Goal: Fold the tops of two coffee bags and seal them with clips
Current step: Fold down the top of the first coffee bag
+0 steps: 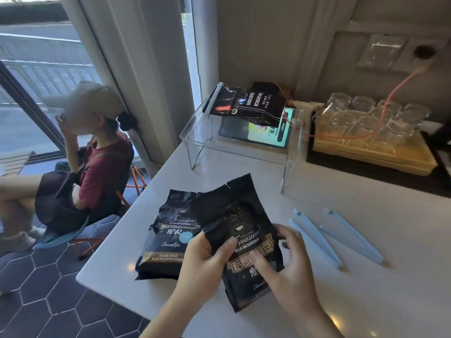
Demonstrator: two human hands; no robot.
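Observation:
Two black coffee bags lie on the white counter [366,276]. The left bag [168,232] rests flat with its top unfolded. The right bag [234,215] overlaps it and is tilted up, its open top pointing away from me. My left hand [207,257] grips this bag's left edge, thumb on the front. My right hand [283,259] holds its right side, fingers spread across the label. Two light blue sealing clips lie to the right: the nearer clip [314,237] and the farther clip [351,235], both untouched.
A clear acrylic riser [195,135] stands behind the bags with more coffee bags [253,103] on top and a lit tablet [268,132] under it. A tray of glass cups [371,123] sits at back right. A seated person [90,164] is left of the counter.

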